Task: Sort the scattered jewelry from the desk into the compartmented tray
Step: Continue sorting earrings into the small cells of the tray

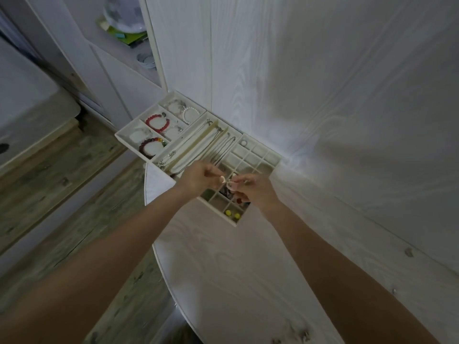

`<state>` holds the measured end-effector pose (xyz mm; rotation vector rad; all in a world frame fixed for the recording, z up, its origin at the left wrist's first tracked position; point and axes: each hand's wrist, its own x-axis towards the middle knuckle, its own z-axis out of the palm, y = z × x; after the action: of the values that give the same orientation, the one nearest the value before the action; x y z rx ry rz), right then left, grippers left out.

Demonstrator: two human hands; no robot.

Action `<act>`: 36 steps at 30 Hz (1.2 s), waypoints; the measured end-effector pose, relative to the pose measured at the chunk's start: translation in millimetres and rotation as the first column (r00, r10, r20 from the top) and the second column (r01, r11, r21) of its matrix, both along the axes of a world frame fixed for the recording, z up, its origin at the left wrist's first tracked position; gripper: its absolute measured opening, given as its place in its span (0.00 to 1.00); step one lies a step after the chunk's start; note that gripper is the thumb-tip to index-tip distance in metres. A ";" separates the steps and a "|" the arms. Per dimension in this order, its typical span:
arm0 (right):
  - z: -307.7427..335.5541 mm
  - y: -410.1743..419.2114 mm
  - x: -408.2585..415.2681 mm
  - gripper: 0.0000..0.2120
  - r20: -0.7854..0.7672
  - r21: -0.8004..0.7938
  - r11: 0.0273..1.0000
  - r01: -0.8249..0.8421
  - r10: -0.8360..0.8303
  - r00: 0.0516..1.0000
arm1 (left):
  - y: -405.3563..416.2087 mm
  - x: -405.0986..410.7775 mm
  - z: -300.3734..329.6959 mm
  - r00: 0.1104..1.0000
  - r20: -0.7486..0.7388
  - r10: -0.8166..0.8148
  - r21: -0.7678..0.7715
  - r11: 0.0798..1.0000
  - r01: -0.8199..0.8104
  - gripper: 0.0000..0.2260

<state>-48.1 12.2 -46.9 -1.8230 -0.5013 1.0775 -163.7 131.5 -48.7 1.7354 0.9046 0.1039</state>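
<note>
Small jewelry piece (228, 181): pinched between left hand (198, 177) and right hand (253, 189), equally near both, directly above the grid tray (273, 160); nearest cells lie straight below.

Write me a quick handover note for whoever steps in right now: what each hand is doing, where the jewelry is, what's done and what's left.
Left hand and right hand: both in a fingertip grip on one small piece, too small to identify, held over the grid tray.
Done: bead bracelets, including the red bracelet, lie in the left tray; necklaces lie in the middle tray; two yellow beads and a few small pieces sit in grid cells.
Left: drop the held piece into a cell, then gather the small pieces on the desk at the near edge.
</note>
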 end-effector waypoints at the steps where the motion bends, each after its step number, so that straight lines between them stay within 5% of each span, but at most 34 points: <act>1: -7.4 0.9 -3.7 0.04 0.036 -0.016 1.000 -0.026 0.026 0.999 | 2.5 -3.5 -3.8 0.999 -0.037 -0.035 0.038 0.999 0.036 0.06; 6: -27.3 1.6 -8.6 0.03 0.155 -0.042 0.996 -0.084 0.090 0.984 | 1.0 -8.7 -12.0 0.993 -0.092 -0.072 0.112 0.990 0.083 0.07; 10: -32.0 -0.8 -1.2 0.03 0.096 -0.002 0.999 0.037 -0.036 0.995 | -2.7 3.5 -16.7 0.995 -0.028 -0.097 0.089 0.991 0.099 0.07; 18: -34.1 11.6 32.2 0.06 0.343 -0.019 0.986 0.163 -0.146 0.928 | 7.5 46.9 -24.7 0.999 0.004 -0.043 0.129 0.991 0.043 0.04; 25: -35.2 25.1 45.3 0.06 0.497 -0.095 0.992 0.084 -0.026 0.867 | 13.8 72.1 -27.6 0.992 -0.086 -0.089 0.242 0.964 0.107 0.06; 31: -35.1 26.7 44.4 0.05 0.600 -0.202 0.979 -0.019 0.139 0.788 | 15.0 80.7 -27.7 0.960 -0.216 -0.180 0.447 0.855 0.261 0.06; 36: -31.2 26.3 39.6 0.08 0.744 -0.392 0.918 -0.064 0.357 0.564 | 11.5 82.9 -36.0 0.941 -0.254 -0.226 0.596 0.730 0.336 0.08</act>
<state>-8.5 38.5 -78.1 -2.5849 -1.1721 0.3943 -80.7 143.0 -84.7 2.5377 0.7499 0.0665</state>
